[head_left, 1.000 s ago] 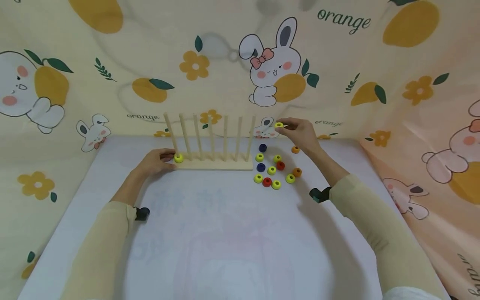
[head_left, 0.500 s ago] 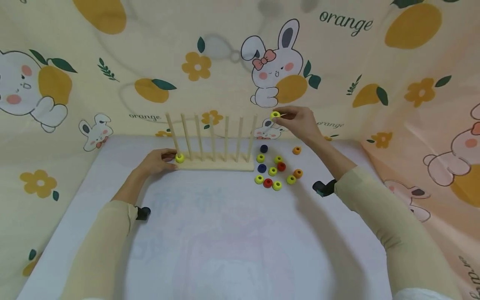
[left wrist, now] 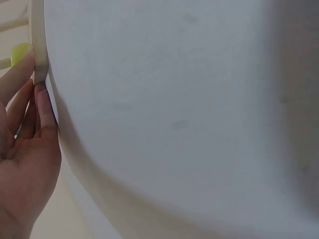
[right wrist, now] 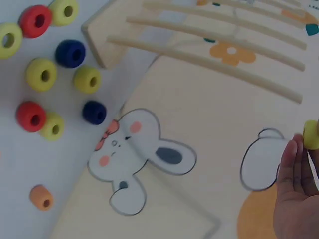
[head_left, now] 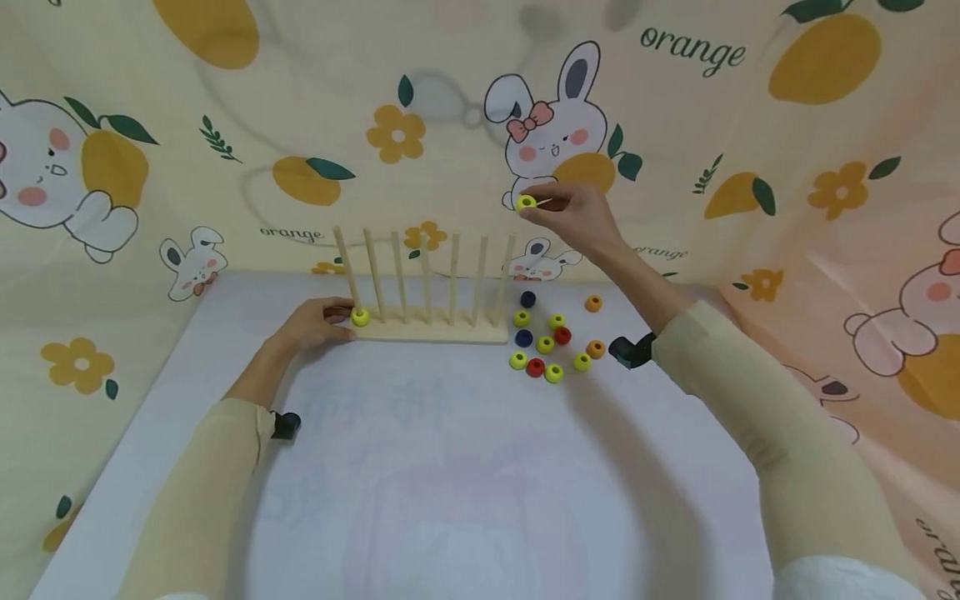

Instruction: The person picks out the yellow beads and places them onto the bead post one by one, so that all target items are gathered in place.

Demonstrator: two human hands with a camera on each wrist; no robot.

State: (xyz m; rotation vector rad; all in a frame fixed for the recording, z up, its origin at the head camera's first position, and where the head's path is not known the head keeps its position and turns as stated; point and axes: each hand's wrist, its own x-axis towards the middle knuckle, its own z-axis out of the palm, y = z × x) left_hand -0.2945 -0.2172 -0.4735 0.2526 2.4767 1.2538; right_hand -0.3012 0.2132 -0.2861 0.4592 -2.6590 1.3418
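A wooden peg rack with a row of upright pegs stands near the back of the table. One yellow bead sits at the foot of its leftmost peg. My left hand grips the left end of the rack's base, thumb and fingers at the board's end in the left wrist view. Between thumb and fingertips, my right hand pinches another yellow bead, raised above the height of the peg tops and just right of the rightmost peg. In the right wrist view, that bead is cut off by the frame's right edge.
Loose beads lie right of the rack: several yellow ones, two red, two dark blue and two orange. A printed cloth hangs behind the white table.
My right hand has lifted the yellow bead upward and moved it left toward the pegs. The left hand and the rack have stayed in place.
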